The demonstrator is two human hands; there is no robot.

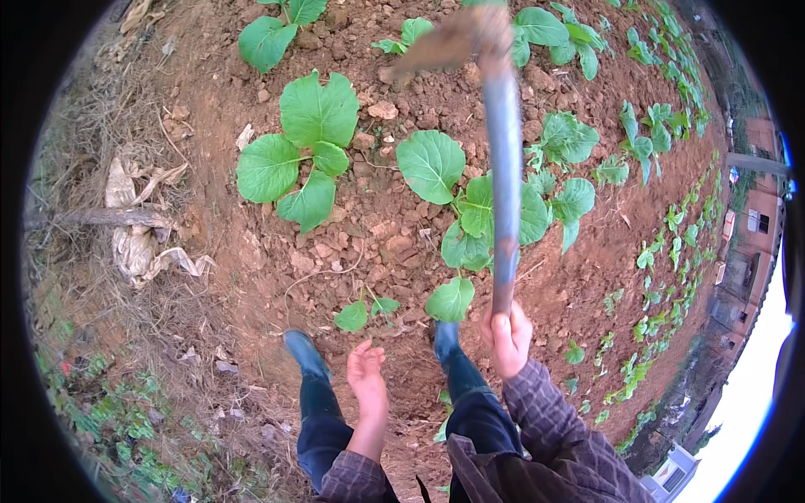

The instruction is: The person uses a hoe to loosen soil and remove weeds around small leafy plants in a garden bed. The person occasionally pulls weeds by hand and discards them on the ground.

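My right hand (508,342) is wrapped round the handle of a hoe (503,151). Its grey-blue shaft rises away from me, and the soil-covered blade at the far end is smeared by motion. My left hand (367,374) hangs free of the tool, its fingers loosely bent with nothing visible in them. Just beyond those fingers stands a small seedling (352,316). A large leafy green plant (314,121) grows farther off on the left. Another leafy plant (432,166) lies partly behind the hoe handle.
Both my boots (306,355) stand on reddish, cloddy soil (335,260) close to the plants. Dry straw and a torn pale cloth (134,243) lie along the left. Rows of smaller plants (662,310) run up the right side, with brick buildings (759,222) beyond.
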